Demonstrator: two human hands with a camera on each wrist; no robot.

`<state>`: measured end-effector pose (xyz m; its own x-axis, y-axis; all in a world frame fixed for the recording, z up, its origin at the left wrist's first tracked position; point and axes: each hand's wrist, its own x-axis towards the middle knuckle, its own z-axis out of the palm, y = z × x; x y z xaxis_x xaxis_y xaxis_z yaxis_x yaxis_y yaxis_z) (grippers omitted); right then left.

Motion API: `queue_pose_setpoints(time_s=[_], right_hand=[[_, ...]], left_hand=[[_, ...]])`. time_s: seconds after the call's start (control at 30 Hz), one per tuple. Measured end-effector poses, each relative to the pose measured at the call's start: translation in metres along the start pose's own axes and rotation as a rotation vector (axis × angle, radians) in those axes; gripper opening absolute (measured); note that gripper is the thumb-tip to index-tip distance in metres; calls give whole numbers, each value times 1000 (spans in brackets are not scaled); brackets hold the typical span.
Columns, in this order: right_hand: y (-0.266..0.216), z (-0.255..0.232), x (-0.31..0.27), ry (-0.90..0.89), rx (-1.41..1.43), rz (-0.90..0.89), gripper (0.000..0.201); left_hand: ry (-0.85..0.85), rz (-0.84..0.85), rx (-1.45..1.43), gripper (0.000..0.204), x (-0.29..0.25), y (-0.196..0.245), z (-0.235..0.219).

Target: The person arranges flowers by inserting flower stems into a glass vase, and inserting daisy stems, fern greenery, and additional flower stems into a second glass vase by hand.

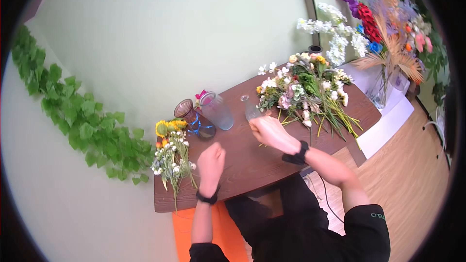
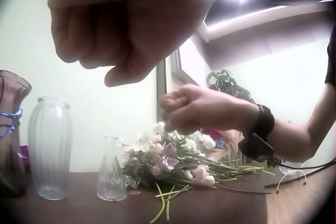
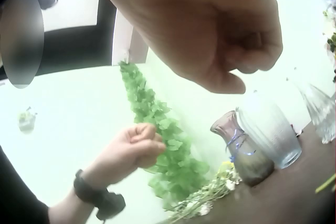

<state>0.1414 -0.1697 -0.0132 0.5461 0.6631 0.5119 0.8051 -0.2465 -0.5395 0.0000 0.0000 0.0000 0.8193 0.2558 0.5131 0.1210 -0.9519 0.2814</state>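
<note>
Both hands are raised over the brown table [image 1: 233, 150] with fingers curled in and nothing held. The left hand [image 1: 211, 162] is above the table's near left part, close to the small white flowers [image 1: 174, 157]. The right hand [image 1: 274, 133] hangs to its right, in front of a small clear bottle [image 1: 251, 110] that it partly covers in the head view. Between and behind them stand a purplish vase [image 1: 201, 128] tied with blue ribbon and a frosted clear vase [image 1: 219, 114]. The left wrist view shows the curled left hand [image 2: 126, 19] up close; the right wrist view shows the right fist [image 3: 210, 29].
A large heap of mixed flowers [image 1: 303, 87] lies on the table's right half, stems toward the near edge. Yellow flowers [image 1: 170, 127] lie at the left end. A tall arrangement [image 1: 386, 43] stands beyond the right end. Ivy [image 1: 77, 116] hangs on the left wall.
</note>
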Motion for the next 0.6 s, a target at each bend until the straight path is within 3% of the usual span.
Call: queue_pose_setpoints(time_s=[0.07, 0.1, 0.23, 0.4, 0.5, 0.6], right_hand=[[3, 15, 33, 124, -180, -52, 7], [20, -7, 12, 97, -211, -45, 7], [37, 9, 40, 175, -397, -35, 10], [37, 10, 47, 98, -451, 27, 10], [40, 17, 51, 71, -435, 70, 12], [47, 17, 55, -104, -524, 175, 15]], left_hand=[[-1, 100, 90, 16, 29, -6, 6], [-33, 82, 113, 13, 27, 33, 33], [-63, 115, 225, 11, 72, 25, 73], [-148, 49, 284, 11, 86, 21, 101], [-198, -82, 263, 11, 84, 23, 103], [-215, -118, 274, 10, 81, 20, 103]])
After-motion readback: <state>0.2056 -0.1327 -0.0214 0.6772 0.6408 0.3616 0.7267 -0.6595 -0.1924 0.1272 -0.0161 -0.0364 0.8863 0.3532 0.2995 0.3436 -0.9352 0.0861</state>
